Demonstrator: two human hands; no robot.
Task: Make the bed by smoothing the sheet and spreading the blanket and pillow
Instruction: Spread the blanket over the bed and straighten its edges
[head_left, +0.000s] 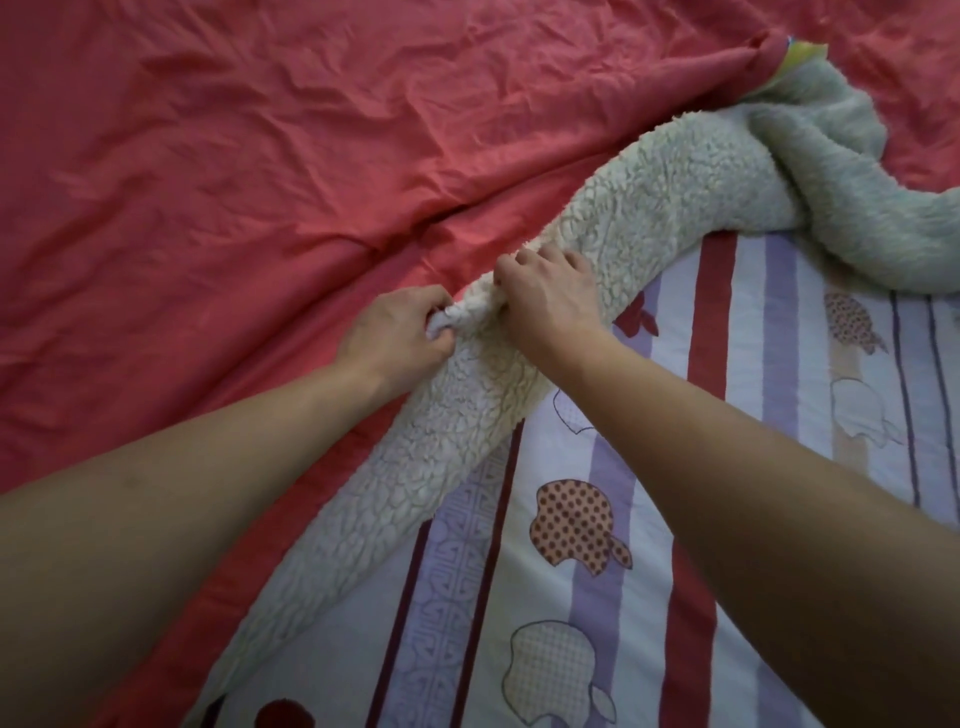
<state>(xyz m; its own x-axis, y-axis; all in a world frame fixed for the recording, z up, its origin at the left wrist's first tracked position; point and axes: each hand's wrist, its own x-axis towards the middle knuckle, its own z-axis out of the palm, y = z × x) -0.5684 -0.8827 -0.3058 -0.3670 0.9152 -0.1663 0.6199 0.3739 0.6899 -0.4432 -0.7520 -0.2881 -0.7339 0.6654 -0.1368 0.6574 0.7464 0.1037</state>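
Between blanket (208, 182) and sheet (779, 374), fleece fold (649, 208)

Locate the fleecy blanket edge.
In the head view the fleecy edge runs diagonally through the middle, red sheet on its left, striped side on its right, left hand and right hand gripping it.

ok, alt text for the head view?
The left hand and right hand grip a rolled cream fleece edge running diagonally across a bed. Wrinkled red cloth lies left of it, a striped apple-print sheet right.

Home bedroom, bed under a wrinkled coral sheet (218, 171), apple-print striped cover (597, 571), fleece blanket (649, 208)
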